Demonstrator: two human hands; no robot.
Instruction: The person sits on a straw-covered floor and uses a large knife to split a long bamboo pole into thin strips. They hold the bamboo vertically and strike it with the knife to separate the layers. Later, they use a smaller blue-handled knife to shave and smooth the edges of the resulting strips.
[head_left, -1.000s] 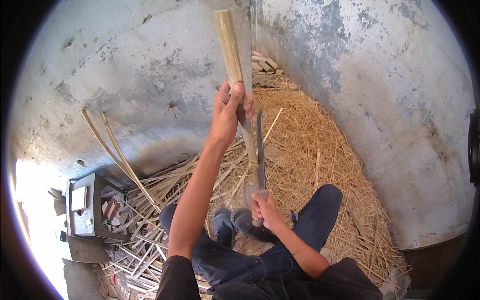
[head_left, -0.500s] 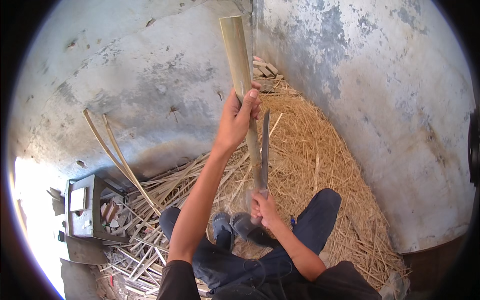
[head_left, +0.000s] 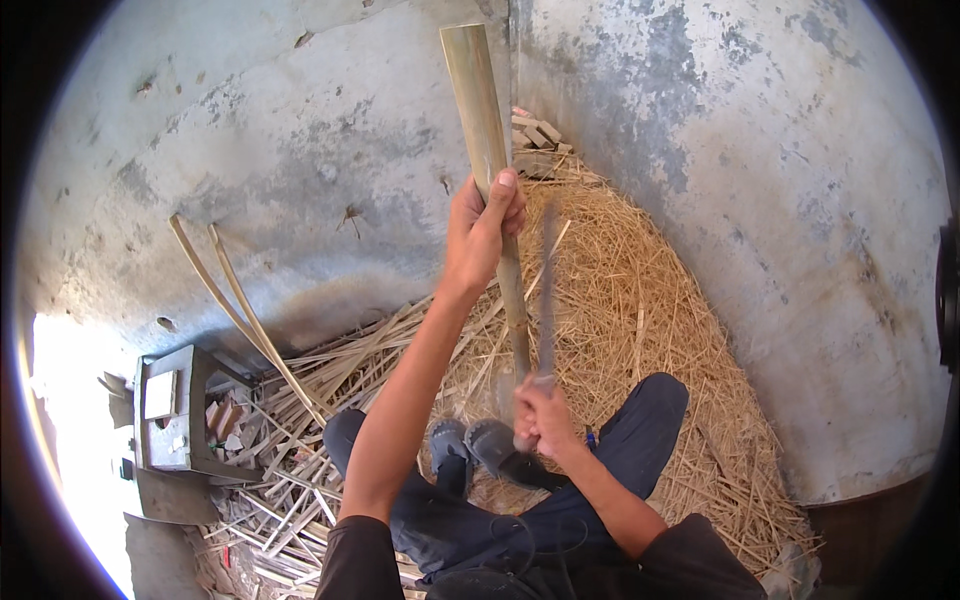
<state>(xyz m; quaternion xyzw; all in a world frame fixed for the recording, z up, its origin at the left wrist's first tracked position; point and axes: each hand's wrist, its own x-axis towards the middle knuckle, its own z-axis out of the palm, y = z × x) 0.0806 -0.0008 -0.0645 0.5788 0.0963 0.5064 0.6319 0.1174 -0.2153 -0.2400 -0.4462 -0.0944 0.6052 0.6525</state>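
Observation:
My left hand (head_left: 482,228) grips a long pale bamboo pole (head_left: 480,120) held nearly upright, its lower end down by my feet. My right hand (head_left: 543,415) is closed on the handle of a long dark blade (head_left: 547,290), which stands upright just right of the pole, blurred by motion. I sit on the ground with dark trousers and grey shoes (head_left: 478,442) at the pole's base.
A heap of dry straw and shavings (head_left: 640,310) covers the corner floor. Split bamboo strips (head_left: 240,310) lean against the grey wall on the left, over scattered slats. A small grey box-like stand (head_left: 175,410) sits at the left. Broken bricks (head_left: 535,135) lie in the corner.
My left hand has slid higher up the pole. The blade has risen alongside the pole and is now blurred.

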